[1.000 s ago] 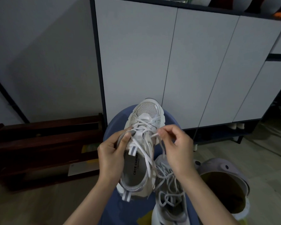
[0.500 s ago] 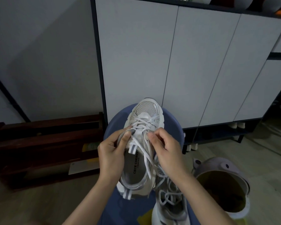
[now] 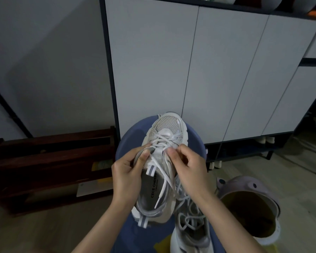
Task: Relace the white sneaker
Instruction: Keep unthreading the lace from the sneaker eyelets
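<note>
A white sneaker (image 3: 167, 127) with a mesh toe lies on a blue stool (image 3: 130, 139), toe pointing away from me. My left hand (image 3: 127, 173) grips its left collar, thumb pressed by the upper eyelets. My right hand (image 3: 191, 170) pinches the white lace (image 3: 163, 185) at an upper right eyelet. One loose lace end trails down over the insole. The second white sneaker (image 3: 190, 227), laced, lies at the lower right of the stool, partly under my right forearm.
Tall white cabinet doors (image 3: 217, 73) stand just behind the stool. A dark wooden rack (image 3: 49, 161) sits low on the left. A lilac clog-style shoe (image 3: 252, 207) lies on the floor at right. Small white objects sit under the cabinet.
My right hand has moved left from the shoe's right side to the upper eyelets and now pinches the lace there. The left hand keeps its grip on the collar.
</note>
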